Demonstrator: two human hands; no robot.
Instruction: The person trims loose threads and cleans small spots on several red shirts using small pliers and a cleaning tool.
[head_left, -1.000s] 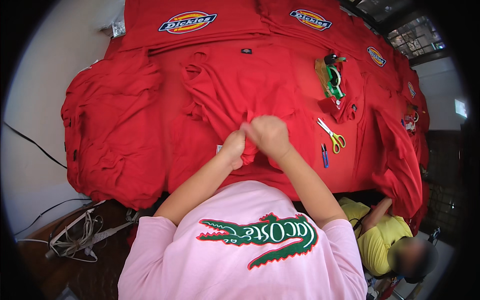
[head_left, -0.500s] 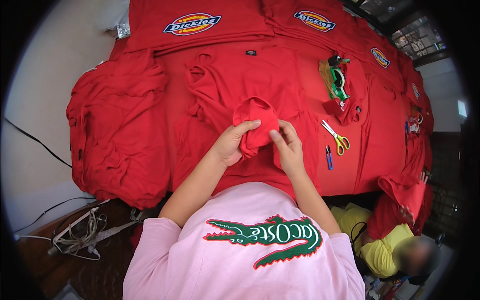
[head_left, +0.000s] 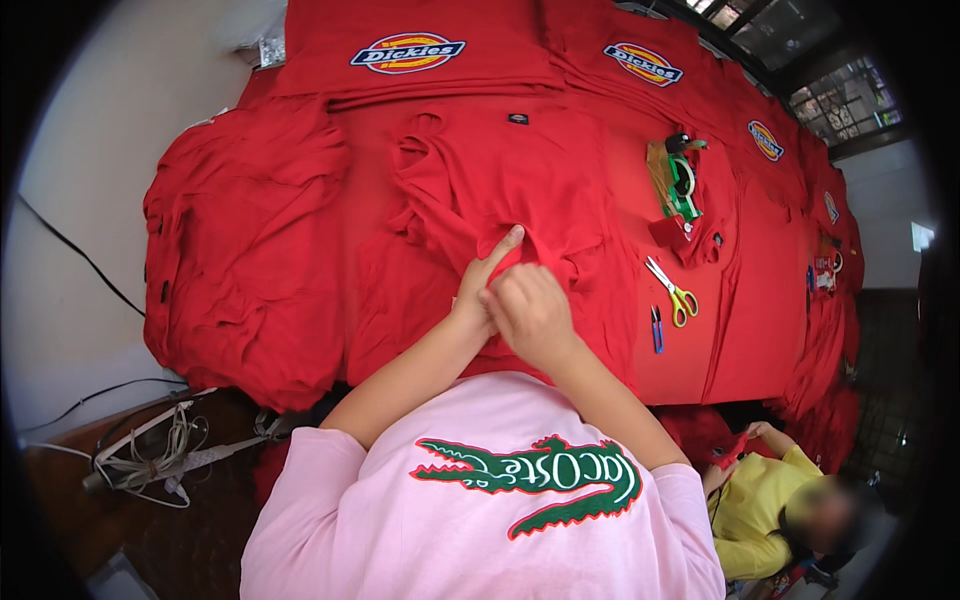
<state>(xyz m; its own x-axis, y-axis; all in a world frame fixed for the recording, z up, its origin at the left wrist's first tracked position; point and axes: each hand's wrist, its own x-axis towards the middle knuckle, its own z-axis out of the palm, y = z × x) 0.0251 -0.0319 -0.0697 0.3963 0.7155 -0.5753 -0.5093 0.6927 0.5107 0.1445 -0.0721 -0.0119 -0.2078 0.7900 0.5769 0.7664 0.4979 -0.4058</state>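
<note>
A red shirt (head_left: 500,165) lies spread in front of me, its dark neck label at the far end. My left hand (head_left: 482,287) grips a bunched part of this shirt, thumb pointing up against the cloth. Crossing in front of it is my right hand (head_left: 533,310), fingers curled in close to the left palm. What those fingers pinch is hidden and slightly blurred. To the right of the shirt lie yellow-handled scissors (head_left: 674,294) and small blue thread snips (head_left: 657,330).
A green tape dispenser (head_left: 686,185) sits beyond the scissors. A heap of red garments (head_left: 240,250) lies at left, and folded red shirts with printed emblems (head_left: 450,85) line the far side. At lower right a person in yellow (head_left: 765,490) handles red cloth. Cables (head_left: 160,445) hang lower left.
My right hand has moved left and now overlaps my left hand. The raised red cloth has dropped lower between them. The person in yellow has brought their cloth down and nearer themselves.
</note>
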